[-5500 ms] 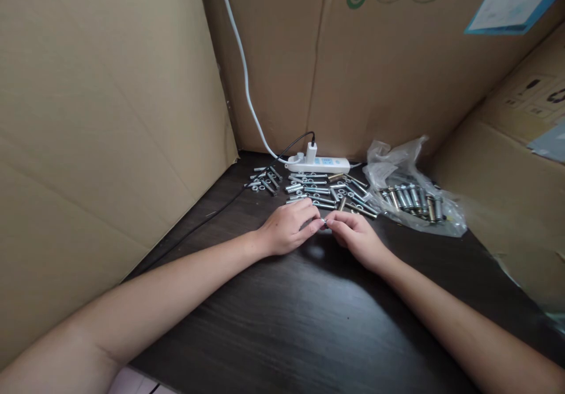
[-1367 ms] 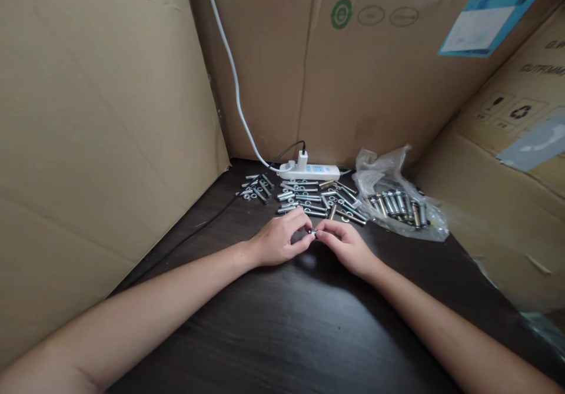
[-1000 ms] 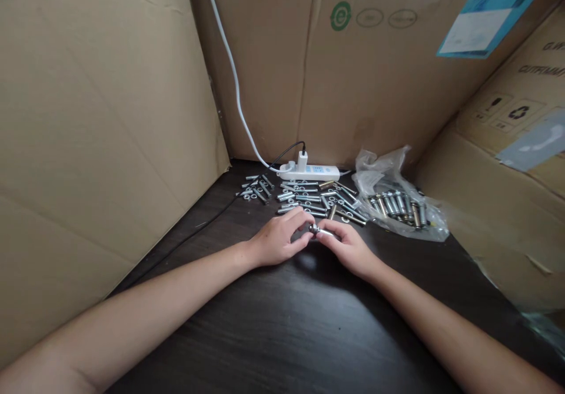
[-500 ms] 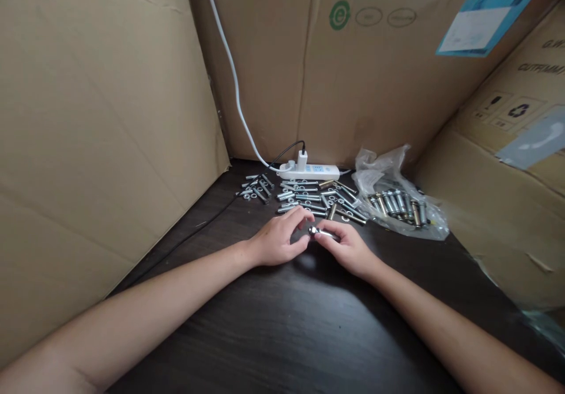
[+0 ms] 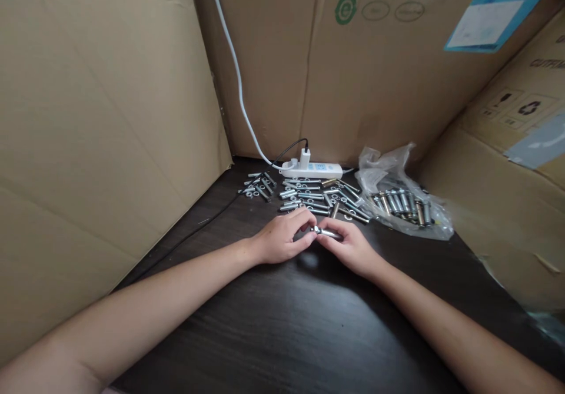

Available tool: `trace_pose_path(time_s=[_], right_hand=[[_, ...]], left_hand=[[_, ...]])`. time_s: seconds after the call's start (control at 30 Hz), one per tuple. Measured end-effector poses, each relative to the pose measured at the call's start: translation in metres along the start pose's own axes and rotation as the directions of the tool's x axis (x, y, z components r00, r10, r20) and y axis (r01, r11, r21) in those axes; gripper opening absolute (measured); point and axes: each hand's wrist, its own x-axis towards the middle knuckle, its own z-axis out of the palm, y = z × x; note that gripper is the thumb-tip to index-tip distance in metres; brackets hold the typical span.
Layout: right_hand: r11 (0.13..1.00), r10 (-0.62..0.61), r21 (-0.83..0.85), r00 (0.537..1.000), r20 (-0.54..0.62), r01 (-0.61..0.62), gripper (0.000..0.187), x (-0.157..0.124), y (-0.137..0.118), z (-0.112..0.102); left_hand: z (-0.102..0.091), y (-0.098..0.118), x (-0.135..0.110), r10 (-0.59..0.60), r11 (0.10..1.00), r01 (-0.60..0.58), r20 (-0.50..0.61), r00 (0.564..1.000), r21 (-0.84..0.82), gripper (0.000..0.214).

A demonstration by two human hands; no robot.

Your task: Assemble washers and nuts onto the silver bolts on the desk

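My left hand (image 5: 282, 238) and my right hand (image 5: 350, 245) meet over the dark wooden table (image 5: 282, 323). Both pinch a silver metal bolt (image 5: 324, 232) held level between them. The right hand's fingers wrap round the bolt's shaft; the left hand's fingertips close on its left end. Just beyond the hands lies a spread of loose silver bolts, sleeves and washers (image 5: 309, 195). A smaller cluster of washers and short parts (image 5: 258, 185) lies to the left of that spread.
A clear plastic bag (image 5: 404, 197) holding several assembled bolts lies at the right. A white power strip (image 5: 311, 169) with a white cable and a black cord sits at the back. Cardboard box walls (image 5: 97, 117) enclose the table on the left, back and right.
The bolt has come further into view between the hands, with the right hand's fingers now along its shaft. Both hands stay at the same spot on the table.
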Motion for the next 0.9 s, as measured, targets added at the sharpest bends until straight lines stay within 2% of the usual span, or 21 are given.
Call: trace_pose_path(time_s=[0.37,0.6,0.77,0.9], right_hand=[[1.0,0.002,0.024,1.0,-0.015,-0.002,0.017,0.0005,0.0006,-0.0004],[1.0,-0.007,-0.003,1.0,-0.006,0.007,0.018,-0.0004,-0.0008,0.0001],[0.999,0.002,-0.039,1.0,-0.019,-0.002,0.019,-0.0004,-0.0013,0.0011],[0.999,-0.008,-0.034,1.0,-0.016,0.008,0.018,0.0003,-0.0007,0.0012]], left_hand=[[0.0025,-0.0004,-0.0007,0.005,1.0,-0.005,-0.024,1.0,0.009,0.016],[0.0003,-0.0016,-0.0009,-0.053,0.999,0.053,-0.003,0.999,-0.006,0.017],[-0.0003,-0.0023,0.0011,-0.011,1.0,0.011,0.011,1.0,-0.008,0.02],[0.0,-0.0008,0.0008,-0.007,1.0,0.007,-0.001,1.0,0.001,0.012]])
